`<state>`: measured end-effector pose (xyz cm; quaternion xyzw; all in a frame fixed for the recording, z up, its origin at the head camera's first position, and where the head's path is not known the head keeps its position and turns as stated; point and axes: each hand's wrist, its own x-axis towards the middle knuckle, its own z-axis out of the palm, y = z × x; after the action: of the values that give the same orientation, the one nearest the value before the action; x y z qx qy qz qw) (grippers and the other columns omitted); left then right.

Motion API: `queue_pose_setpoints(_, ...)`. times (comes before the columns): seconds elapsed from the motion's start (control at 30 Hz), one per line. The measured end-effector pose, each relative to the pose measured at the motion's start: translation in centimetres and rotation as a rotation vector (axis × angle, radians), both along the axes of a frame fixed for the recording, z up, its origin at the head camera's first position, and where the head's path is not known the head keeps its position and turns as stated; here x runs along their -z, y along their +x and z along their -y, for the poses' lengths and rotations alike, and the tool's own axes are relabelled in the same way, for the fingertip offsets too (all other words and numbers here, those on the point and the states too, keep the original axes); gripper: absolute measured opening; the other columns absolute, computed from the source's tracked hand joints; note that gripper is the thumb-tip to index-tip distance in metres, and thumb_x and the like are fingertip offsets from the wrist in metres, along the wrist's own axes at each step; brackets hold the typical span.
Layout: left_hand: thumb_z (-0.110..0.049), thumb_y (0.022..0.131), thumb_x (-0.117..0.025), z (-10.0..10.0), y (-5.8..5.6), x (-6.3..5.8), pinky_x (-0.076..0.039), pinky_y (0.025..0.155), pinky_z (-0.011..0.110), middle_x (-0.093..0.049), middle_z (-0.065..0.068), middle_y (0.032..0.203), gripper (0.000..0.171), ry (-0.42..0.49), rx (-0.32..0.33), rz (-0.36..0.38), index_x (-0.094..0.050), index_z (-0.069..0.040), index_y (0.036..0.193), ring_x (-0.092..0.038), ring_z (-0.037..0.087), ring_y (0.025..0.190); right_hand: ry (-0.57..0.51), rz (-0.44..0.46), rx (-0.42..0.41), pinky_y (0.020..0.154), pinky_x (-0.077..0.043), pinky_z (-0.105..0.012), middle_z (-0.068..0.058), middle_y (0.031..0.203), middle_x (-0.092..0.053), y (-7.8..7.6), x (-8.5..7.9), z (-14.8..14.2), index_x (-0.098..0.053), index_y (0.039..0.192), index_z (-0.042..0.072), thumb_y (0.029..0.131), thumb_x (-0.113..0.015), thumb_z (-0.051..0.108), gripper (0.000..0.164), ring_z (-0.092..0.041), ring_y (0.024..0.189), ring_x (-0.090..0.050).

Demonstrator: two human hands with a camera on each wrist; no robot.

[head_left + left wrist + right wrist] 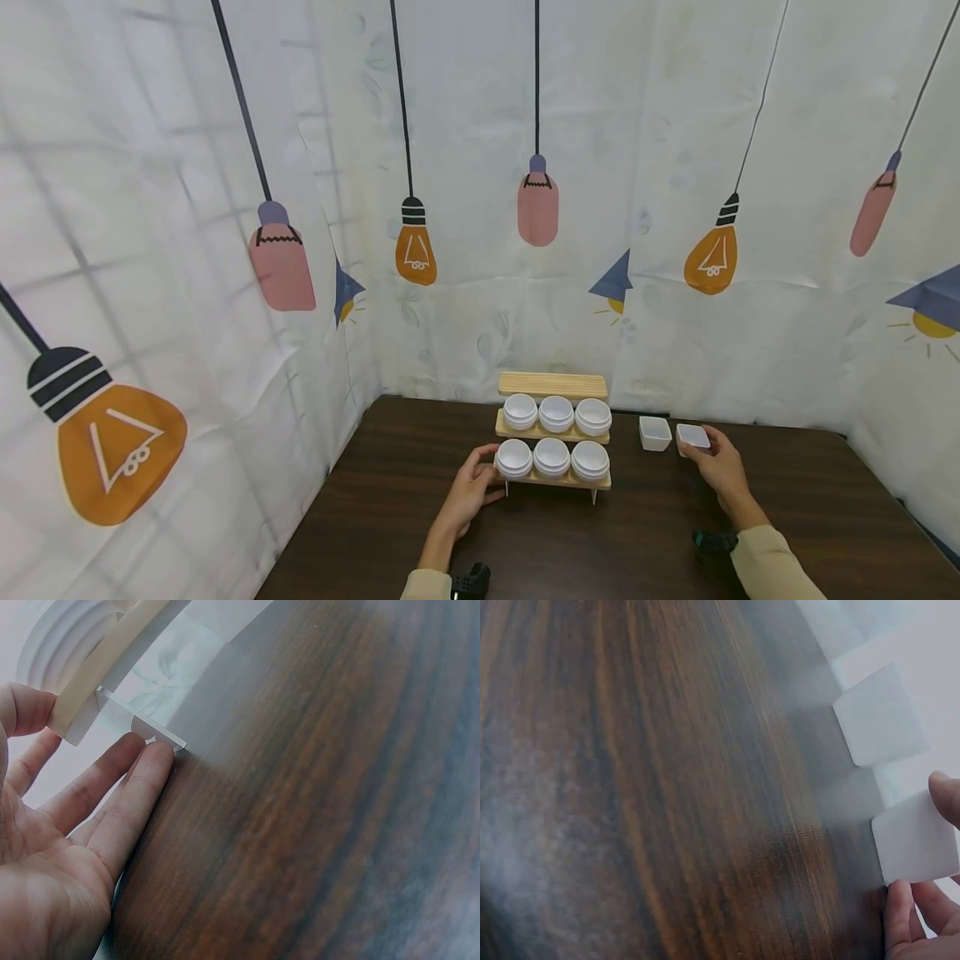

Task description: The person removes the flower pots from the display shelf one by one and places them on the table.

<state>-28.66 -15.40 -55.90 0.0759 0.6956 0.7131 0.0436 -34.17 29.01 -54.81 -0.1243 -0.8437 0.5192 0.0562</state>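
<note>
A tiered rack [552,384] with light wooden boards and clear supports stands near the back of the table. White round cups [552,458] fill its lower two boards in rows; the top board is bare. My left hand [465,493] grips the left end of the lowest board [94,671], thumb at the wood's edge, other fingertips by the clear leg [139,720]. To the right of the rack, my right hand [723,468] holds a small white square dish [692,437] between thumb and fingers. A matching square dish [655,433] stands just left of it, untouched.
The dark brown wooden table [600,550] runs back to a white curtain [465,333] printed with hanging lamps. Another curtain side [187,292] borders the table on the left. Wrist devices [471,581] are worn on both arms.
</note>
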Motion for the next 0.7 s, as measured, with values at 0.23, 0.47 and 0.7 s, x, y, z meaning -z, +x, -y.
queue_pose_setpoints(0.23,-0.010,0.103,-0.048,-0.02,-0.03,-0.10,-0.059,0.094,0.052,-0.067,0.011,0.115,0.041,0.000,-0.002,0.000,-0.048,-0.011,0.144,-0.066,0.023,0.109,0.007,-0.010,-0.035,0.107,-0.042,-0.056,-0.038,0.153,-0.036,-0.39,0.10,-0.04,-0.024,0.157,-0.005,0.101,-0.062,0.030,0.076,-0.047,0.135,-0.045)
queue_pose_setpoints(0.47,-0.009,0.103,-0.048,-0.07,0.03,-0.12,-0.058,0.095,0.053,-0.067,0.012,0.116,0.041,-0.001,0.002,0.001,-0.048,-0.010,0.144,-0.067,0.023,0.110,0.007,-0.004,-0.064,0.109,-0.040,-0.059,-0.036,0.156,-0.033,-0.43,0.01,0.04,-0.021,0.159,-0.003,0.102,-0.060,0.031,0.077,-0.048,0.138,-0.042)
queue_pose_setpoints(0.7,-0.010,0.104,-0.047,-0.05,0.15,-0.19,-0.058,0.095,0.054,-0.067,0.012,0.116,0.040,-0.006,0.003,0.003,-0.048,-0.011,0.144,-0.067,0.023,0.110,-0.004,0.003,-0.083,0.112,-0.036,-0.063,-0.036,0.158,-0.029,-0.52,-0.16,0.16,-0.016,0.161,-0.002,0.103,-0.058,0.032,0.079,-0.049,0.140,-0.039)
